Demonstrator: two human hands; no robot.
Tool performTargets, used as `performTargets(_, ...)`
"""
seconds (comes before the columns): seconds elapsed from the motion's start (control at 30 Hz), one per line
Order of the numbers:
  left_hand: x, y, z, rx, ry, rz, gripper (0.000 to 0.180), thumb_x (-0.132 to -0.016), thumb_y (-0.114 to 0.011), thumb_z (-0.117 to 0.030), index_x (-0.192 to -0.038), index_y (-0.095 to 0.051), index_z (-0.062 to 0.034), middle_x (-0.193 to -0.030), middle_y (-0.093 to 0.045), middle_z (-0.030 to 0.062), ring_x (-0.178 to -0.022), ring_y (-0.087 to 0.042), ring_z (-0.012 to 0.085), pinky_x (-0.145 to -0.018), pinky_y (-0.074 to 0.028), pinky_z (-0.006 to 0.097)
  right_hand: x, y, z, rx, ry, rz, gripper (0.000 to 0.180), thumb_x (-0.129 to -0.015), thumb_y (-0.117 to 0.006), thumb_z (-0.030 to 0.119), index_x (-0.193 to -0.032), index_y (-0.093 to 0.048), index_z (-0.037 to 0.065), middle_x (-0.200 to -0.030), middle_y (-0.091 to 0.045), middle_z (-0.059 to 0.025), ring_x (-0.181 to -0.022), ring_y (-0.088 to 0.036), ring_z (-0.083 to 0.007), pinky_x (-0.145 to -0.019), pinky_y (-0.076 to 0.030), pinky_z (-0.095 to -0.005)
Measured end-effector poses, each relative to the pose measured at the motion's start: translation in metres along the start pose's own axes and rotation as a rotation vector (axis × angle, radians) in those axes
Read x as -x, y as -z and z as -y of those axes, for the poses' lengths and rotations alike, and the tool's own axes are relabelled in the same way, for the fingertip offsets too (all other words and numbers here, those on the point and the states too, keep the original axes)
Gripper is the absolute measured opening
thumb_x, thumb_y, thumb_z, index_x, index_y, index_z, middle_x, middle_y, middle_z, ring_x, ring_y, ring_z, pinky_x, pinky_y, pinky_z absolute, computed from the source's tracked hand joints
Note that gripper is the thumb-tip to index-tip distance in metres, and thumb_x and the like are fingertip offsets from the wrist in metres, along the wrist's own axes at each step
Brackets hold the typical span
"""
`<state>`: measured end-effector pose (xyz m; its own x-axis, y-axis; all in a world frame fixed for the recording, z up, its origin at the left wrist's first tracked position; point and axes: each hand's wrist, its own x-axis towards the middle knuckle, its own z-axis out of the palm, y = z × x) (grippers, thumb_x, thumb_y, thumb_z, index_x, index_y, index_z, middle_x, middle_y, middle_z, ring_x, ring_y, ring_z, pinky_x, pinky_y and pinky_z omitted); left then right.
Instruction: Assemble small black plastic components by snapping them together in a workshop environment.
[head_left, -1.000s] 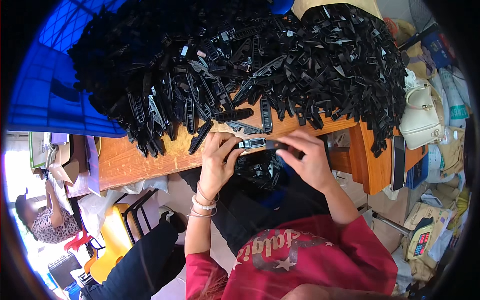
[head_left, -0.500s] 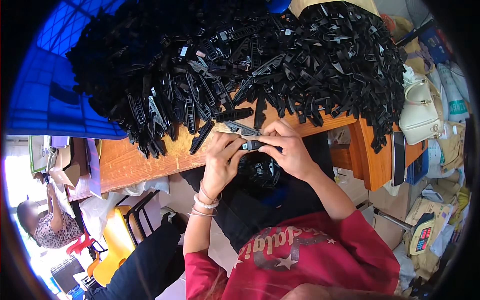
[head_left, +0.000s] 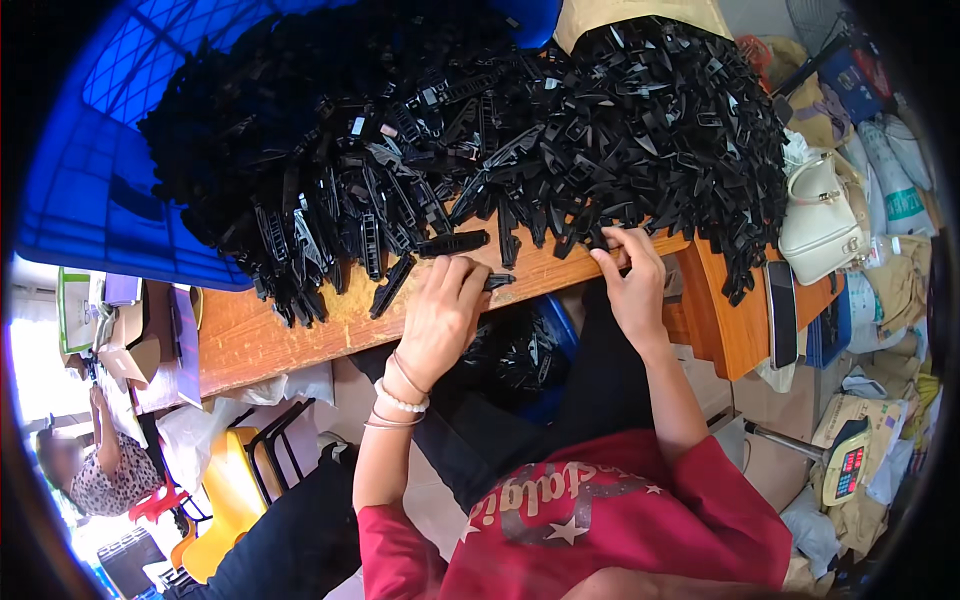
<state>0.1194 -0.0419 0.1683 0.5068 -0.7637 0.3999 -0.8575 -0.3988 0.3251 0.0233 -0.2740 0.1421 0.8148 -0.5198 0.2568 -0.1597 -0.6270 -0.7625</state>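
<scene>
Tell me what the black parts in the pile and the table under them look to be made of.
Black parts: likely moulded plastic, matte to semi-gloss; identical ribbed, slotted shapes with faint highlights. The left hand holds one such piece; the right hand touches the pile's edge. Table: wood or wood-look board, orange-brown with visible grain, dull finish.

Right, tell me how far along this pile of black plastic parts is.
Done: some black parts lie in the blue container under the table edge. In hand: the left hand holds one black piece at the wooden table edge, while the right hand reaches into the pile. Left: the big heap of black plastic parts, plainly most of the work.
</scene>
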Motion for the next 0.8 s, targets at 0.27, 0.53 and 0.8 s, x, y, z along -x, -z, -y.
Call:
performTargets(0.27,0.012,-0.009,-0.019,0.755,0.469,-0.368,0.033,-0.083,-0.070,0.008,-0.106,-0.048,-0.0009,-0.102,-0.065,0.0138,-0.080,-0.067,0.0156,-0.067,-0.053,0.025,-0.003,-0.003,-0.003,0.007,0.206,-0.047,0.029,-0.081,-0.071,-0.001,-0.109,-0.063,-0.002,-0.097,-0.062,-0.0152,-0.084,-0.062,-0.0280,-0.072,-0.050,-0.0355)
performTargets(0.53,0.023,-0.024,-0.008,0.680,0.463,-0.189,0.020,-0.077,-0.075,0.003,-0.095,-0.065,0.0007,-0.102,-0.065,0.0072,-0.077,-0.060,0.0147,-0.064,-0.048,0.024,0.010,-0.012,0.020,-0.318,0.301,0.377,0.028,-0.080,-0.074,0.000,-0.106,-0.065,-0.002,-0.094,-0.060,-0.0094,-0.078,-0.061,-0.0219,-0.069,-0.050,-0.0307)
performTargets(0.8,0.023,-0.016,-0.003,0.503,0.333,-0.154,0.024,-0.073,-0.074,0.004,-0.095,-0.065,0.0012,-0.097,-0.062,0.0121,-0.091,-0.057,0.0318,-0.080,-0.047,0.037,0.014,-0.016,0.019,-0.290,0.276,0.389,0.031,-0.075,-0.078,0.002,-0.105,-0.071,-0.001,-0.095,-0.063,-0.0095,-0.084,-0.062,-0.0228,-0.075,-0.049,-0.0308)
